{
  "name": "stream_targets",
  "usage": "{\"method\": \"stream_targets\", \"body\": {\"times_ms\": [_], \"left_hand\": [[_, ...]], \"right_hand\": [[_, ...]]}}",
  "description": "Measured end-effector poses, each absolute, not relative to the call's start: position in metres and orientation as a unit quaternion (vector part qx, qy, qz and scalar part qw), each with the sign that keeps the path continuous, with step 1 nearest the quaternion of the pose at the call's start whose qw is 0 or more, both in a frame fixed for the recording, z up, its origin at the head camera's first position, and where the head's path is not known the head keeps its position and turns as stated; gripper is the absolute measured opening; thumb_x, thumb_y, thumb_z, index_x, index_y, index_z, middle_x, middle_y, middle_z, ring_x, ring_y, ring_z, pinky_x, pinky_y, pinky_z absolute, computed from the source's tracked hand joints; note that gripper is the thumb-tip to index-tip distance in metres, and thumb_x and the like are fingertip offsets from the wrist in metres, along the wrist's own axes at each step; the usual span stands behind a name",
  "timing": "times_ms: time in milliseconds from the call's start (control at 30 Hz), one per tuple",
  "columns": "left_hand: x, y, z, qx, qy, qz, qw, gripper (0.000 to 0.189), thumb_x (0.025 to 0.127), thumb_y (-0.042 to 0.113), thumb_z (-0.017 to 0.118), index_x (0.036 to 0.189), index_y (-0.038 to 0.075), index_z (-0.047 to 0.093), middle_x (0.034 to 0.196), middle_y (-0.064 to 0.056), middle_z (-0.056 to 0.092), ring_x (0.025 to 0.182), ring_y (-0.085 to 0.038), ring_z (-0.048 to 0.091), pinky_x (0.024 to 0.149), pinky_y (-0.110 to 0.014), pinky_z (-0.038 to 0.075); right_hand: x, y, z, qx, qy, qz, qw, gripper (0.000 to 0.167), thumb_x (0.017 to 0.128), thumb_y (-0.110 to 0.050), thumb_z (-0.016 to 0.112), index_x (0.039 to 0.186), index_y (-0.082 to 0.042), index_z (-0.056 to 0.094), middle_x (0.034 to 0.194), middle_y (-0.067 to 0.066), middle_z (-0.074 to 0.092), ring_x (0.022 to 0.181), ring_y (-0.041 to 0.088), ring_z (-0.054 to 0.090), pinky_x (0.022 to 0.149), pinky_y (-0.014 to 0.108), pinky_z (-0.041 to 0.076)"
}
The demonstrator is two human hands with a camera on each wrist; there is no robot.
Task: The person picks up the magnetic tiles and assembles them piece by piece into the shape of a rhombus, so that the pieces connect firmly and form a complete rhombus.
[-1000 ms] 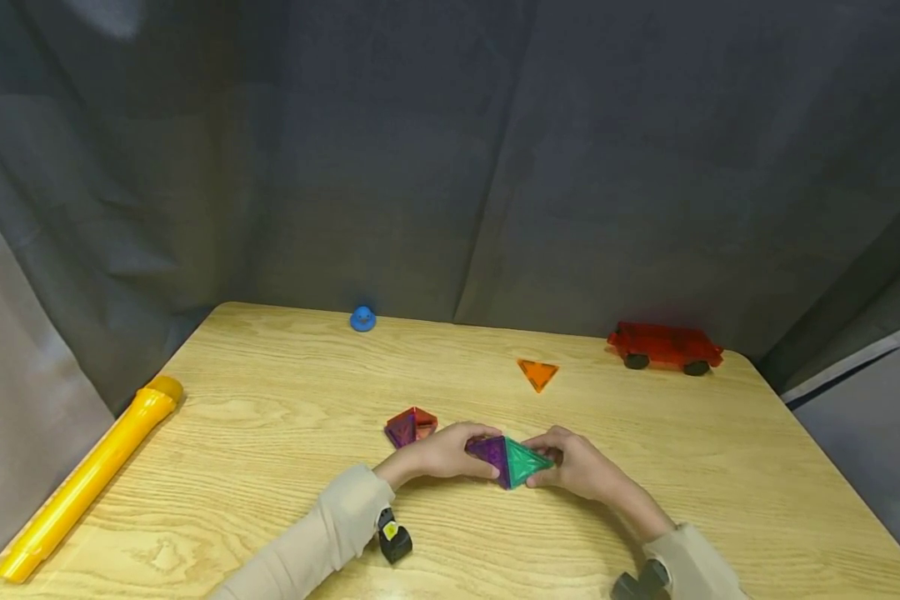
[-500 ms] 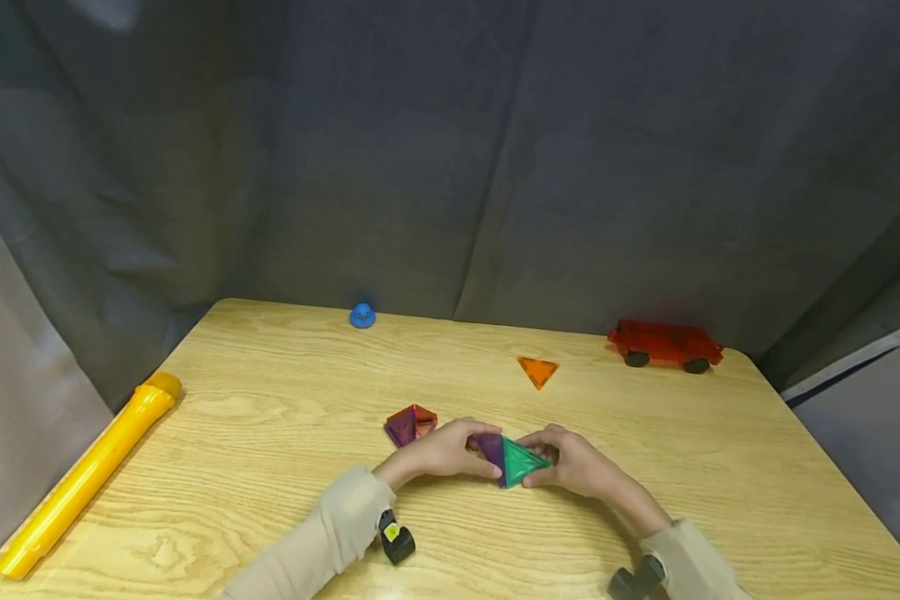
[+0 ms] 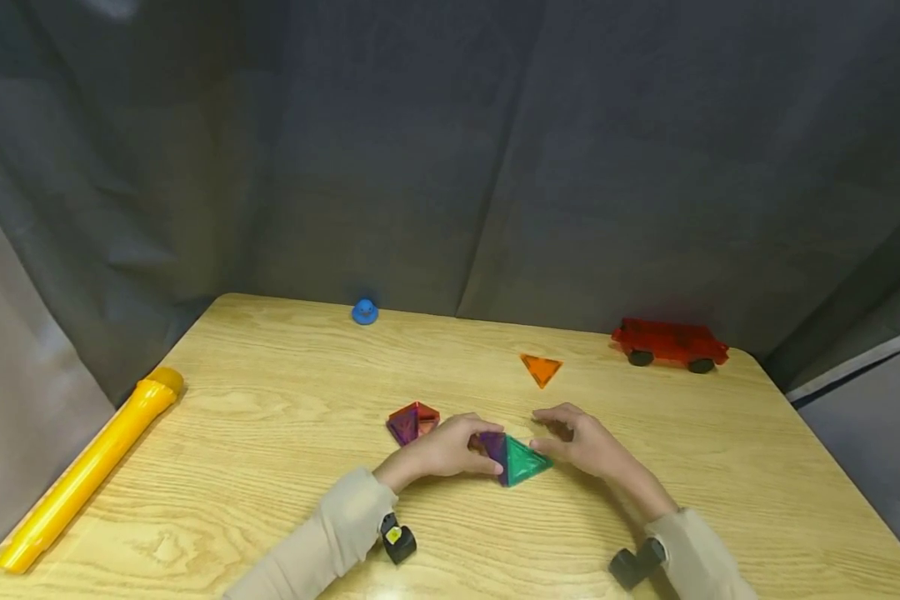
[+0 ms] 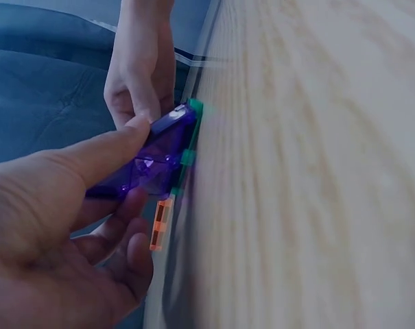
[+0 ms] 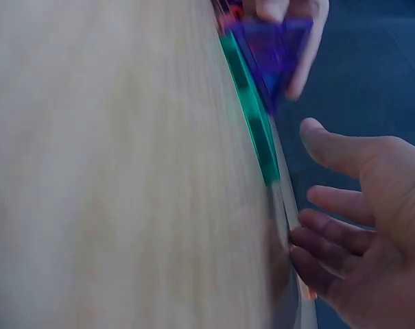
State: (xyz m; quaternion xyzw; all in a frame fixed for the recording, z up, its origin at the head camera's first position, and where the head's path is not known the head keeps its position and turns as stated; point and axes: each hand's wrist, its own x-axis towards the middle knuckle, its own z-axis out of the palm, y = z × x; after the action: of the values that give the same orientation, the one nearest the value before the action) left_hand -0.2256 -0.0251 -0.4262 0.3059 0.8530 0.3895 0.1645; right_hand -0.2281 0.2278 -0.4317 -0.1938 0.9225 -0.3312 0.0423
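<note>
Between its thumb and fingers my left hand [image 3: 446, 446] pinches a translucent purple triangular magnetic tile [image 4: 159, 154], which stands tilted up from the table. Against it, flat on the wood, lies a green triangular tile [image 3: 525, 461]. My right hand [image 3: 585, 446] is beside the green tile's right corner; in the right wrist view its thumb and loosely bent fingers hold nothing, apart from the tiles. Just behind the left wrist sits a small cluster of red and purple tiles [image 3: 412, 422], partly covered by that hand.
An orange triangular tile [image 3: 542, 370] lies farther back on the wooden table [image 3: 285, 367]. A red wheeled toy car base [image 3: 670, 343] stands at the back right, a blue rubber duck [image 3: 364, 312] at the back edge. Along the left edge lies a yellow toy microphone [image 3: 90, 471].
My right hand has let go of the green tile and moved slightly up and right, its fingers spreading. The left hand keeps hold of the purple tile in nearly the same place.
</note>
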Motion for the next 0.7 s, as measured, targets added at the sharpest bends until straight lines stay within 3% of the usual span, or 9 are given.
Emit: {"method": "stream_targets", "body": {"times_ms": [100, 233, 533, 700], "left_hand": [[-0.225, -0.025, -0.425, 0.305, 0.858, 0.381, 0.162, 0.058, 0.086, 0.028, 0.071, 0.136, 0.007, 0.052, 0.11, -0.003, 0.058, 0.089, -0.008, 0.05, 0.078, -0.022, 0.043], [-0.224, -0.026, -0.425, 0.306, 0.862, 0.37, 0.16, 0.058, 0.086, 0.03, 0.071, 0.136, 0.007, 0.052, 0.11, -0.003, 0.058, 0.091, -0.009, 0.049, 0.078, -0.022, 0.042], [-0.225, -0.027, -0.427, 0.312, 0.868, 0.354, 0.157, 0.057, 0.087, 0.032, 0.07, 0.136, 0.008, 0.053, 0.116, -0.005, 0.058, 0.099, -0.011, 0.052, 0.085, -0.024, 0.043], [-0.225, -0.028, -0.425, 0.316, 0.865, 0.357, 0.156, 0.057, 0.087, 0.031, 0.07, 0.136, 0.007, 0.053, 0.112, -0.004, 0.058, 0.091, -0.009, 0.05, 0.08, -0.022, 0.043]], "right_hand": [[-0.238, 0.232, -0.432, -0.18, 0.928, -0.327, 0.016, 0.056, 0.089, -0.033, 0.067, 0.132, 0.001, 0.053, 0.127, 0.019, 0.055, 0.116, 0.038, 0.052, 0.093, 0.052, 0.044], [-0.249, 0.237, -0.432, -0.164, 0.932, -0.321, 0.02, 0.067, 0.089, -0.035, 0.066, 0.14, 0.002, 0.043, 0.14, 0.025, 0.044, 0.128, 0.046, 0.038, 0.101, 0.06, 0.034], [-0.266, 0.237, -0.437, -0.156, 0.937, -0.308, 0.05, 0.075, 0.089, -0.039, 0.066, 0.145, 0.001, 0.035, 0.145, 0.028, 0.035, 0.133, 0.049, 0.03, 0.105, 0.062, 0.027], [-0.273, 0.236, -0.437, -0.146, 0.939, -0.302, 0.071, 0.077, 0.088, -0.043, 0.065, 0.145, 0.0, 0.035, 0.146, 0.029, 0.033, 0.133, 0.049, 0.028, 0.105, 0.062, 0.026]]}}
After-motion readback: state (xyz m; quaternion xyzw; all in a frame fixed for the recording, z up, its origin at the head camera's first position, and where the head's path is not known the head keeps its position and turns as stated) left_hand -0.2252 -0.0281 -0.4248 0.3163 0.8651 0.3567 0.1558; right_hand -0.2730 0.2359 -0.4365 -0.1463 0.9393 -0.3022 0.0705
